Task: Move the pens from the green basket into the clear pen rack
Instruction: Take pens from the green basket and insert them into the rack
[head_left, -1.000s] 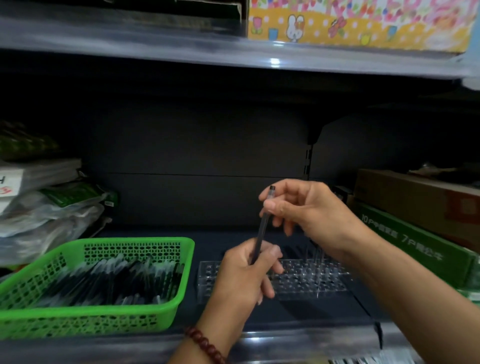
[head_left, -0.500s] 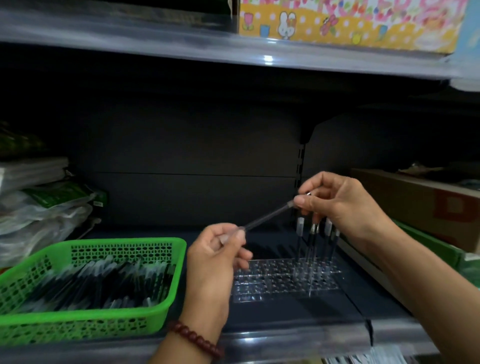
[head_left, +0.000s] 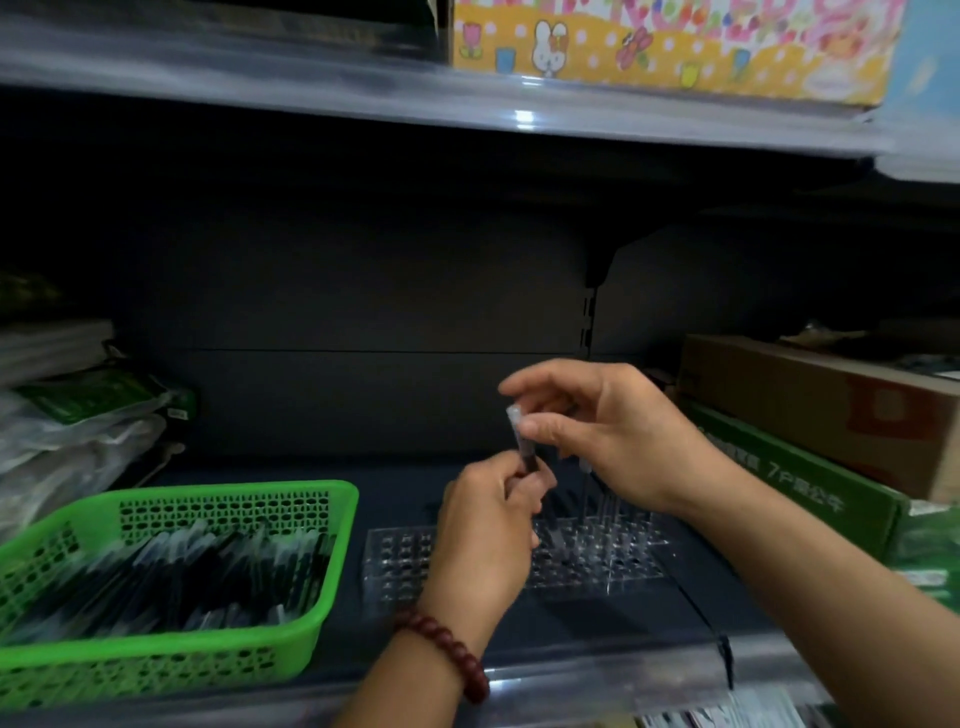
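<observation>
Your two hands hold one pen (head_left: 521, 441) between them, nearly upright, at centre frame. Your left hand (head_left: 488, 525) curls round its lower end; your right hand (head_left: 613, 436) pinches its capped top between thumb and forefinger. The pen hangs just above the one clear pen rack (head_left: 400, 561), over the rack's middle. A few standing pens (head_left: 586, 493) show beneath your right hand, too blurred to count. The one green basket (head_left: 234, 493), lower left, holds a heap of loose pens (head_left: 182, 566) beyond counting.

Half a second ago the pen lay slanted with your hands spread apart; now it stands steep and your hands are close together.

The rack's left rows lie open. A strip of bare shelf (head_left: 358, 623) separates basket and rack, and two stacked boxes (head_left: 795, 483) crowd the right edge.
</observation>
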